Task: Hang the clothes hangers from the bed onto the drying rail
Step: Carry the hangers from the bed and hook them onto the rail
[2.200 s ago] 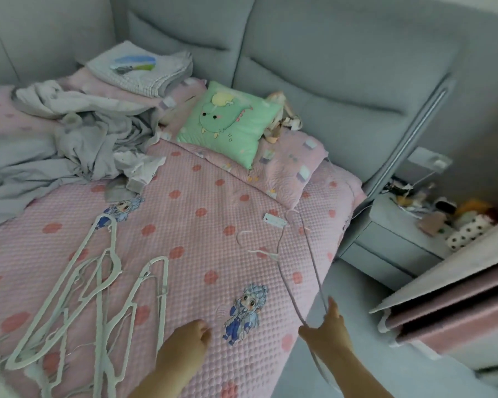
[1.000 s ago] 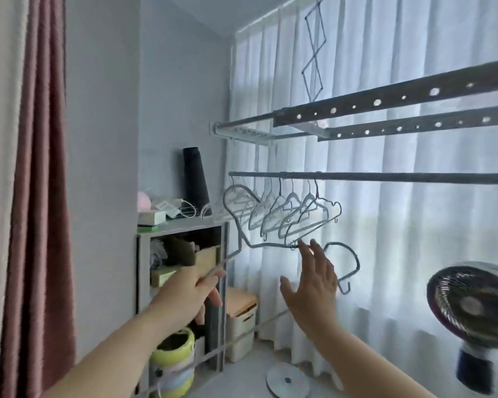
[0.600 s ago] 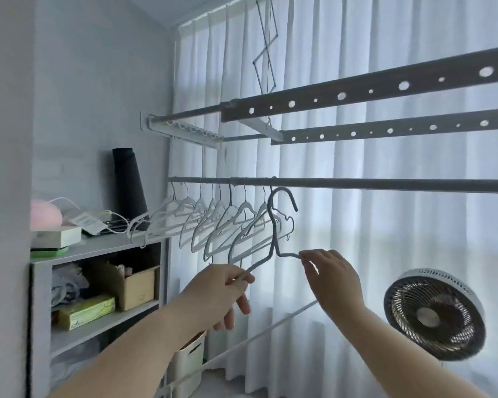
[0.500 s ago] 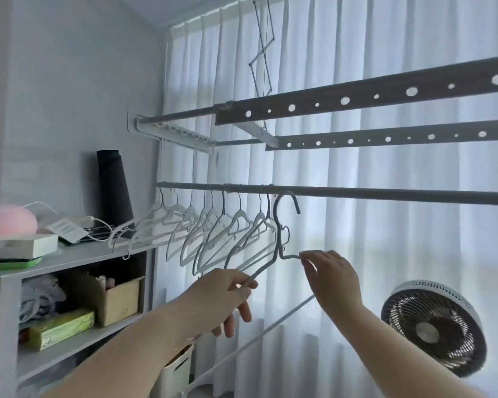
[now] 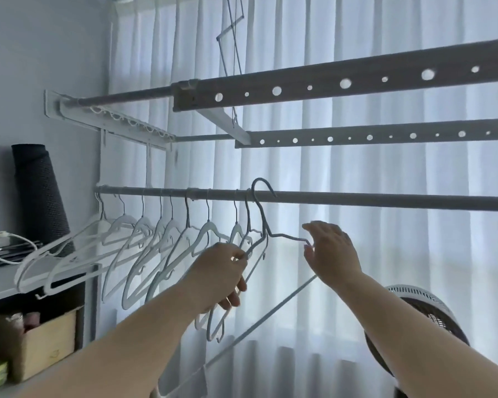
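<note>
A thin grey hanger [image 5: 285,235] has its hook over the round drying rail [image 5: 385,199], to the right of a row of several white hangers [image 5: 144,234] on the same rail. My left hand [image 5: 216,277] grips the grey hanger's left shoulder. My right hand [image 5: 331,251] is at the hanger's right shoulder bend with its fingers spread and relaxed; the wire lies between thumb and forefinger, not pinched. The hanger's long bottom bar slants down to the left, below my arms.
Two perforated rack bars [image 5: 328,81] run overhead above the rail. White curtains [image 5: 414,254] hang behind. A fan [image 5: 423,326] stands at lower right. A shelf [image 5: 0,280] at left carries a black roll [image 5: 38,193], with a cardboard box [image 5: 46,340] beneath.
I turned from the bed to the rack with the grey hanger. Both hands raised it until its hook went over the rail. My right fingers have loosened from the shoulder.
</note>
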`<action>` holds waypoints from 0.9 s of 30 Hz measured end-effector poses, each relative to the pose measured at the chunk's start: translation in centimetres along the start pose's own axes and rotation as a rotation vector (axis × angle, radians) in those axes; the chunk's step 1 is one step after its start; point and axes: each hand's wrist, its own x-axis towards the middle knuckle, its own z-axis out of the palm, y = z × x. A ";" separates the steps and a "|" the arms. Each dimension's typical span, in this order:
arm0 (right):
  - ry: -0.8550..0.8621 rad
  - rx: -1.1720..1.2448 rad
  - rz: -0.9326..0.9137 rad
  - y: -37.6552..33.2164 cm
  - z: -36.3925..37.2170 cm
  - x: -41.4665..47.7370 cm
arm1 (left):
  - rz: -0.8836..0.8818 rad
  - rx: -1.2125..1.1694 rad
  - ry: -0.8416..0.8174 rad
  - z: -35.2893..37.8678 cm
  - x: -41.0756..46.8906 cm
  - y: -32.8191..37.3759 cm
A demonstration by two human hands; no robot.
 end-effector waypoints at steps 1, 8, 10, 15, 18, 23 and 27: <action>-0.002 -0.013 0.002 0.3 -0.1 0.5 | 0.006 0.007 0.014 0.0 0.8 0.3; -0.039 -0.159 0.044 3.4 -1.1 3.8 | 0.002 0.064 0.083 0.8 6.4 1.8; -0.027 -0.226 0.042 4.5 -1.4 4.6 | -0.010 0.063 0.105 1.6 8.1 1.7; -0.032 -0.261 0.089 6.6 -1.5 5.8 | -0.063 0.087 0.074 3.9 10.3 1.1; -0.006 -0.283 0.055 7.1 -1.2 5.9 | -0.091 0.115 0.051 4.9 10.7 0.7; 0.022 -0.262 0.049 7.1 -1.0 6.0 | -0.125 0.162 0.046 5.7 10.7 -0.1; 0.019 -0.259 0.023 7.2 -0.9 5.7 | -0.147 0.190 0.063 5.9 10.4 -0.2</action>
